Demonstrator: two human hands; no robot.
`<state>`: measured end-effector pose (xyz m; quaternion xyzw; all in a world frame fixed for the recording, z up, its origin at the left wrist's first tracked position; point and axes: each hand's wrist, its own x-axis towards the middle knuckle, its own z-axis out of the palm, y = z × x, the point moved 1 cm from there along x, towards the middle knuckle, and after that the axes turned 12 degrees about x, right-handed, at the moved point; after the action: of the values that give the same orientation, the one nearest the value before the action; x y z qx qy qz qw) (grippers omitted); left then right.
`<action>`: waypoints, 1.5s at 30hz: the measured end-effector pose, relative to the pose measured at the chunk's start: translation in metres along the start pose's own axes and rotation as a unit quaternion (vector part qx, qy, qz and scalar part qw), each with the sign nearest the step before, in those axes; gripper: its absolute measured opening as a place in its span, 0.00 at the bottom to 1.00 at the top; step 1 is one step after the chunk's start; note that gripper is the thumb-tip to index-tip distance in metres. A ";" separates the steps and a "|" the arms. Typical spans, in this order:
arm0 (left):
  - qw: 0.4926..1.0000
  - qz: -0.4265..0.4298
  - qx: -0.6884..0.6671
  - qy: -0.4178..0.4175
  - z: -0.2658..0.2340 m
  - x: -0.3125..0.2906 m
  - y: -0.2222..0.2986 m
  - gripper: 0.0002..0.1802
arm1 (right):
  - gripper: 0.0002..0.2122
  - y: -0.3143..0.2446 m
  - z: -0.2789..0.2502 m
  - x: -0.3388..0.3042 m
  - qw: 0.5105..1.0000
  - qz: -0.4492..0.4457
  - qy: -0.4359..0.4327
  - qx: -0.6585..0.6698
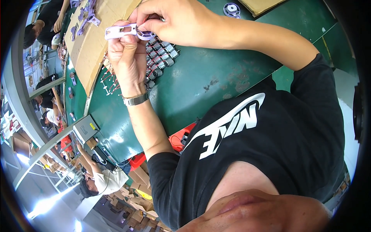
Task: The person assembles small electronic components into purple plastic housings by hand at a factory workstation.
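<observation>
My left hand point(127, 56), with a metal band at the wrist, is closed around a white and purple plastic housing point(120, 31). The housing has a long body with a rectangular opening and a round ring point(145, 35) at its right end. At that ring, the thumb and fingers of my right hand point(168, 23) are pinched together. A bit of red shows near those fingertips, but what they grip is too small and covered to name. Beneath my hands, several small grey motors point(164, 52) with red wires and white connectors lie in rows on the green table point(193, 85).
A cardboard sheet point(87, 54) bears purple plastic parts point(88, 17) at the far left. A round white and purple part point(232, 11) lies at the back, near another cardboard piece point(262, 4). Left, beyond a metal frame point(54, 145), other people work. A grey box point(85, 129) stands at the table's edge.
</observation>
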<state>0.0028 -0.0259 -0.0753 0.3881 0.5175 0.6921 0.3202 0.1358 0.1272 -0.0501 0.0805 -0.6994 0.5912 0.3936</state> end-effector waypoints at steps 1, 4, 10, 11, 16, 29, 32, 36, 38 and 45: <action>1.000 0.009 -0.001 0.006 0.001 0.001 -0.001 0.21 | 0.02 0.001 -0.001 0.001 0.997 0.053 0.002 0.048; 0.999 0.018 -0.026 -0.011 0.005 0.000 -0.001 0.21 | 0.01 -0.003 -0.001 0.001 0.992 0.082 0.016 0.092; 1.000 0.024 0.001 -0.009 0.005 0.002 0.000 0.20 | 0.02 0.002 0.005 -0.002 0.994 0.068 0.037 0.071; 1.000 0.024 0.000 -0.009 0.005 0.003 0.000 0.20 | 0.02 0.008 0.009 -0.004 0.995 0.068 0.037 0.071; 0.999 0.041 -0.016 0.020 0.000 0.001 0.004 0.18 | 0.09 -0.001 0.008 0.000 0.997 -0.014 0.023 -0.067; 0.997 0.048 0.042 0.049 -0.001 -0.003 0.011 0.16 | 0.21 -0.042 -0.020 0.023 0.960 0.248 -0.125 0.042; 0.996 0.048 0.057 0.042 0.001 -0.002 0.011 0.17 | 0.23 -0.046 -0.027 0.032 0.949 0.296 -0.100 0.050; 0.996 0.044 0.075 0.012 0.008 -0.001 0.015 0.18 | 0.15 -0.040 -0.029 0.031 0.958 0.254 -0.089 0.100; 0.997 0.036 0.074 0.012 0.010 -0.001 0.013 0.18 | 0.12 -0.027 -0.023 0.024 0.975 0.201 -0.048 0.077; 0.995 0.041 0.063 0.064 0.006 0.000 0.005 0.18 | 0.10 -0.008 -0.022 0.012 0.994 0.088 -0.062 -0.005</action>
<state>0.0075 -0.0243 -0.0690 0.3835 0.5628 0.6941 0.2332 0.1424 0.1485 -0.0364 0.0535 -0.7298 0.6138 0.2964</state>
